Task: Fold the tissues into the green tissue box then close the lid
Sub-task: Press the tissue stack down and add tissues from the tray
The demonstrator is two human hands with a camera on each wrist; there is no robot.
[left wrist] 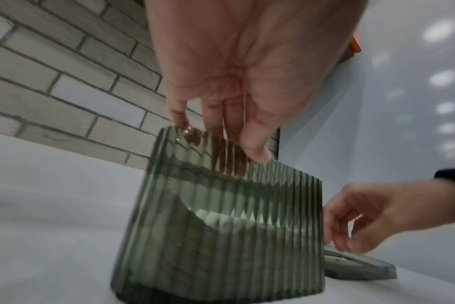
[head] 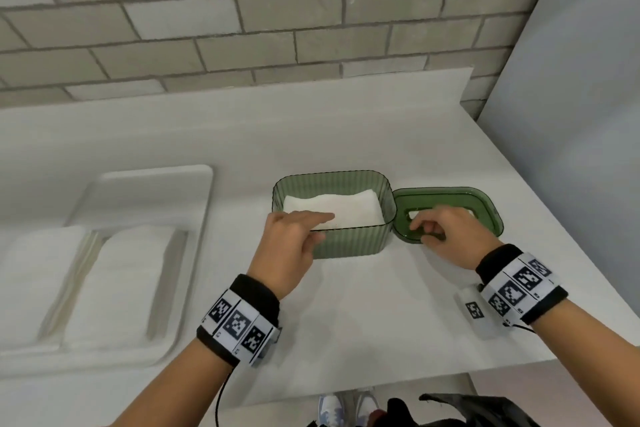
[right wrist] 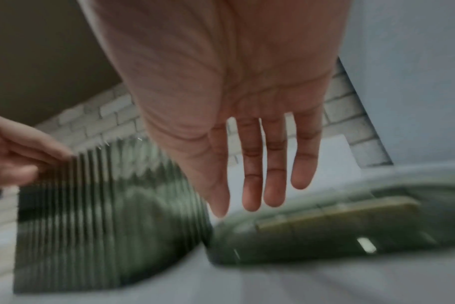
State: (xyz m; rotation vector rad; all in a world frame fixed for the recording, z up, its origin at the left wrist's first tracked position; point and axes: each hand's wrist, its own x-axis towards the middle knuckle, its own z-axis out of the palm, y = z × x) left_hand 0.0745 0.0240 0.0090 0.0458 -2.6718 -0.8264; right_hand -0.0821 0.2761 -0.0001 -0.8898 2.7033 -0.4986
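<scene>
Two hands work: left hand (head: 291, 239) pinches the box (head: 349, 243) rim; right hand (head: 446, 232), fingers loose, holds nothing yet, should lift the lid (head: 485, 204) flat.

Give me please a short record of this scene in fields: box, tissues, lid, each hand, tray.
box: green tissue box, open, upright on the counter
tissues: folded white tissues inside the box
lid: green lid, off, flat beside the box
left hand: holds the box's front rim
right hand: over the lid, contact unclear
tray: white tray, more tissues in it
</scene>
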